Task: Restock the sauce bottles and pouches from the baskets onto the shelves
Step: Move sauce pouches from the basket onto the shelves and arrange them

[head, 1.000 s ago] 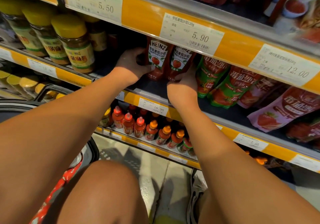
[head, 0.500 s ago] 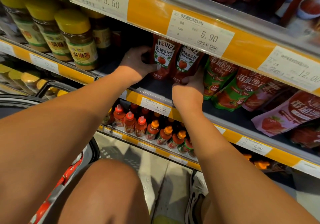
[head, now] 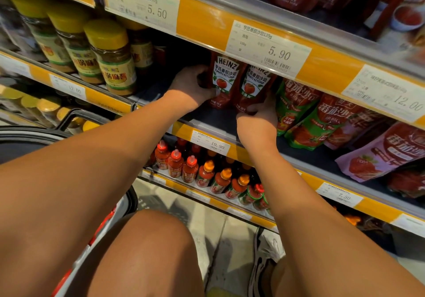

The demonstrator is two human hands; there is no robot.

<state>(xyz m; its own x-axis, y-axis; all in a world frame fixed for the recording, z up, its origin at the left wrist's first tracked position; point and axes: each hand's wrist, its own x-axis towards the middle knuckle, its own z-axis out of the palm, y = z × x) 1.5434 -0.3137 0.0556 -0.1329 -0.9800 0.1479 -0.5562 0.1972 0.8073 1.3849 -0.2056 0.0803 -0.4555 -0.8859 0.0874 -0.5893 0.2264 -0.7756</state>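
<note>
Two Heinz ketchup pouches stand upright side by side near the front edge of the middle shelf [head: 207, 117]. The left hand [head: 190, 87] curls round the left pouch [head: 224, 78], thumb on its front. The right hand [head: 258, 118] pinches the bottom of the right pouch [head: 254, 87], fingers bent

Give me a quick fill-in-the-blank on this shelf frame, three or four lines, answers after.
1. The left hand grips a red ketchup pouch with the brand name ____ printed on it.
2. The price tag just above the two ketchup pouches reads ____.
3. The jars left of the pouches have ____ lids.
4. The right hand holds the second ketchup pouch near its ____ edge.

Answers: Heinz; 5.90; yellow; bottom
</note>
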